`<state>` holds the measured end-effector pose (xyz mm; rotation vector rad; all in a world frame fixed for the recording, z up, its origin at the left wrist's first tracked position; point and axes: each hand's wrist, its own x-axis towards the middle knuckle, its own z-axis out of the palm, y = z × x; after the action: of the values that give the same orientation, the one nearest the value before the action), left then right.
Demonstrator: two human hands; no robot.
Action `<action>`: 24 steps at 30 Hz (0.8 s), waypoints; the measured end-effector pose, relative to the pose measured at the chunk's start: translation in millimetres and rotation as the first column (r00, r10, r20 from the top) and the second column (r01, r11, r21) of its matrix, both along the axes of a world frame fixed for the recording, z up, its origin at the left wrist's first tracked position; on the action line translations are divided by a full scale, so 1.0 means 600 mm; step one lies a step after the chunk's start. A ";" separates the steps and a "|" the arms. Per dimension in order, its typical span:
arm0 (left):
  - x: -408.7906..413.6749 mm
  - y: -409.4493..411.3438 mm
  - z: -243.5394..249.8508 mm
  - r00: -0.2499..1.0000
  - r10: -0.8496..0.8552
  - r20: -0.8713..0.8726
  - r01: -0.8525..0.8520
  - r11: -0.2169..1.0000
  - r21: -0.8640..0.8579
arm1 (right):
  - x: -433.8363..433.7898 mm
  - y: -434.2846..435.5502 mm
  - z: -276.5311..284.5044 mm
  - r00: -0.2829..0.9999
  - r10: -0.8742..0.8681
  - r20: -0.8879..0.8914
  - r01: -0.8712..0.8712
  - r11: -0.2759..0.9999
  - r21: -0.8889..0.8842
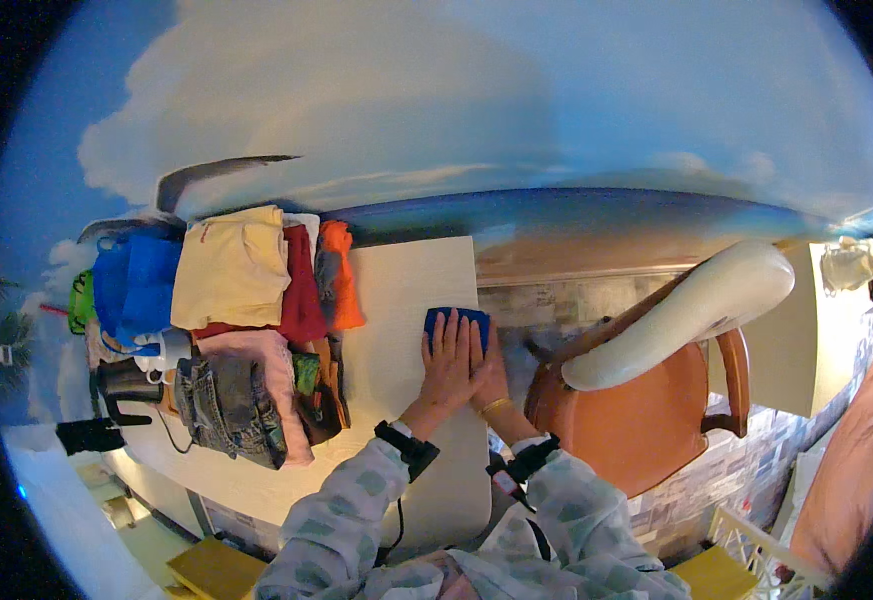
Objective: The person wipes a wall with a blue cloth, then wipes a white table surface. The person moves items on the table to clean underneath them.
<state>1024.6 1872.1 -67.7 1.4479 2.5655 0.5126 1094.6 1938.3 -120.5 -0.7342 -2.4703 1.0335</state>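
Observation:
A small dark blue folded cloth (442, 313) lies at the right edge of the cream tabletop (399, 277). My left hand (448, 364) rests flat on it with the fingers pointing away from me. Close against it on the right, my right hand (490, 375) is partly covered by the left and touches the cloth's right side; a gold bracelet circles that wrist. The palms are hidden, so a grip on the cloth cannot be made out. To the left are stacks of folded clothes: a pale yellow garment (230, 270), a dark red one (303, 285), an orange one (341, 277) and denim (230, 409).
Right of the table stands an orange-brown chair (631, 420) with a white padded backrest (684, 322). A blue bag (136, 285), a white cup (170, 352) and a dark kettle (130, 382) stand at the table's left end. A painted wall (444, 97) rises behind.

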 end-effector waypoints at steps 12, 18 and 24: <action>-0.155 0.152 -0.034 0.992 -0.012 -0.129 0.004 0.998 -0.056 | -0.158 0.136 0.012 0.947 -0.085 -0.308 -0.076 0.877 -0.475; -0.133 0.149 -0.032 0.992 -0.047 -0.115 0.040 0.997 -0.060 | -0.133 0.112 -0.019 0.918 -0.170 -0.359 -0.091 0.790 -0.607; 0.000 0.071 -0.020 0.990 -0.063 -0.125 0.050 0.993 -0.108 | -0.017 0.011 -0.054 0.917 -0.212 -0.338 -0.093 0.710 -0.698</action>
<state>1024.3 1914.9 -79.5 1.5595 2.5951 0.2811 1084.1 1945.1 -153.1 -0.7033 -1.6468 1.9255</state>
